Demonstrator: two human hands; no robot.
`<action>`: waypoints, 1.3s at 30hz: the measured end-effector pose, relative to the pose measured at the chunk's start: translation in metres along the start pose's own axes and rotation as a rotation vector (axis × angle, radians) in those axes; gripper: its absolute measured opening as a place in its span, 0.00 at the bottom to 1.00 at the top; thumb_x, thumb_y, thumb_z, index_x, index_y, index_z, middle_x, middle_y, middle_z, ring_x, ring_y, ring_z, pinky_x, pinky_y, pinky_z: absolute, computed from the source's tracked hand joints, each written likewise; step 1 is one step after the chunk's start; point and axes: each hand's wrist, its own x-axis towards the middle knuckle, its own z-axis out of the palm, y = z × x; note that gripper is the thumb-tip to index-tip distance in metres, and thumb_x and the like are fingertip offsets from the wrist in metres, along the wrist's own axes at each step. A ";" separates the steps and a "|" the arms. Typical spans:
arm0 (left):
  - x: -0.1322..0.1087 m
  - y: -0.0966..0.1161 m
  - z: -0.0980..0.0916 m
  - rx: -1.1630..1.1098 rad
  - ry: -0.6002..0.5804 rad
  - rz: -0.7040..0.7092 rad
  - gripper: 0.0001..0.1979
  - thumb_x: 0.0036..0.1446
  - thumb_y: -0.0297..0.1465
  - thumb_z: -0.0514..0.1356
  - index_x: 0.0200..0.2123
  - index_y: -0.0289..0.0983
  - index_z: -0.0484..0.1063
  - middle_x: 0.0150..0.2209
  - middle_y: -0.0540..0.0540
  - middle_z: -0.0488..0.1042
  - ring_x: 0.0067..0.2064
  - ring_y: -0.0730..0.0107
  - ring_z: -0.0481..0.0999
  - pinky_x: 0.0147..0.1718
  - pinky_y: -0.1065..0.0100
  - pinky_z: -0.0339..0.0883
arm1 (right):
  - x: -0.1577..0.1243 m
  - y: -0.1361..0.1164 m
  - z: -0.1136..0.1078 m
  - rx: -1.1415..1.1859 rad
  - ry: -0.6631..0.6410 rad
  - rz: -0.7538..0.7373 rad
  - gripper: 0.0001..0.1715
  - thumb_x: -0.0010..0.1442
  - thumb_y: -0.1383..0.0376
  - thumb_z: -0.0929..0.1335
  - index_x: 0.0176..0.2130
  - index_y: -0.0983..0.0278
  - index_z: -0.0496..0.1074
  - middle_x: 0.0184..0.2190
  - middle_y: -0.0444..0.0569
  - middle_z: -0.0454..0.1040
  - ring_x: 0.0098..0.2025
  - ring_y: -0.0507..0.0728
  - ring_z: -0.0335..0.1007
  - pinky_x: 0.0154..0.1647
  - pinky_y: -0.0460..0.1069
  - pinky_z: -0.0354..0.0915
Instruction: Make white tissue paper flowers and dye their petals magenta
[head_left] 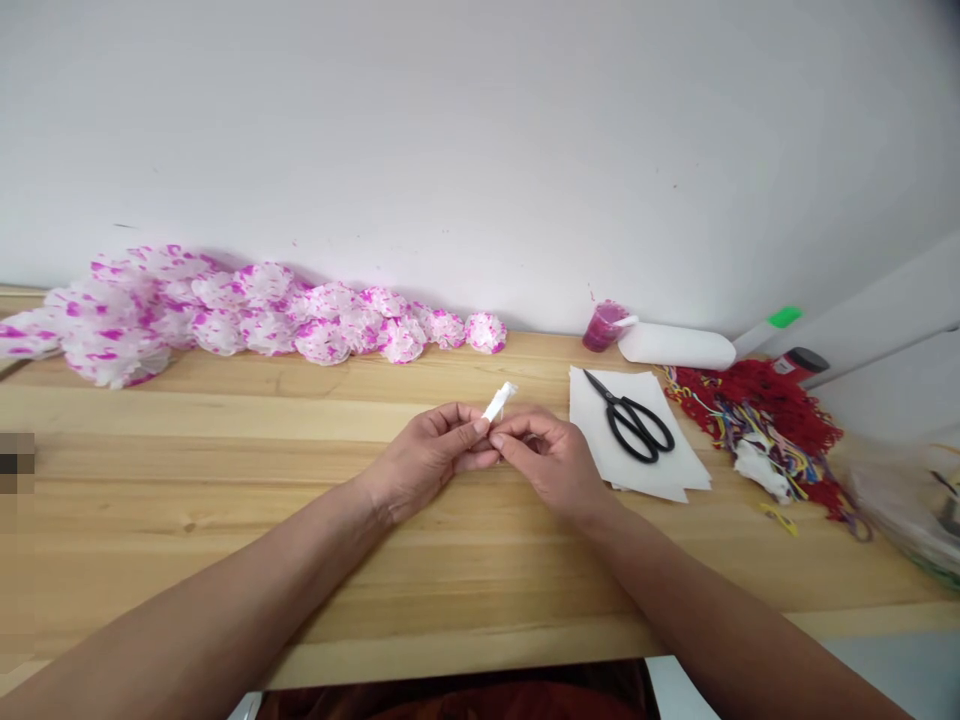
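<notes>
My left hand (442,445) pinches a narrow folded strip of white paper (499,402), its upper end sticking up past the fingertips. Against it, my right hand (551,455) has its thumb and fingers pressed together at the strip's lower end; what they grip there is too small to make out. Both hands meet above the wooden table. Right of them lie black-handled scissors (634,418) on a stack of white paper sheets (592,400).
White and magenta paper flowers (330,315) line the wall on the left. A cup of magenta liquid (602,328), a white roll (676,345), a green-capped bottle (784,318), a dark-lidded jar (802,362), a heap of coloured yarn (772,410) and a plastic bag (900,500) stand at right.
</notes>
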 end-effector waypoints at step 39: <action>-0.007 0.027 -0.005 0.199 0.001 0.126 0.09 0.44 0.31 0.74 0.27 0.33 0.80 0.30 0.45 0.80 0.25 0.79 0.73 0.29 0.74 0.69 | 0.024 0.013 -0.074 -0.739 0.283 -0.148 0.13 0.59 0.70 0.66 0.42 0.61 0.78 0.35 0.50 0.81 0.34 0.59 0.74 0.39 0.55 0.68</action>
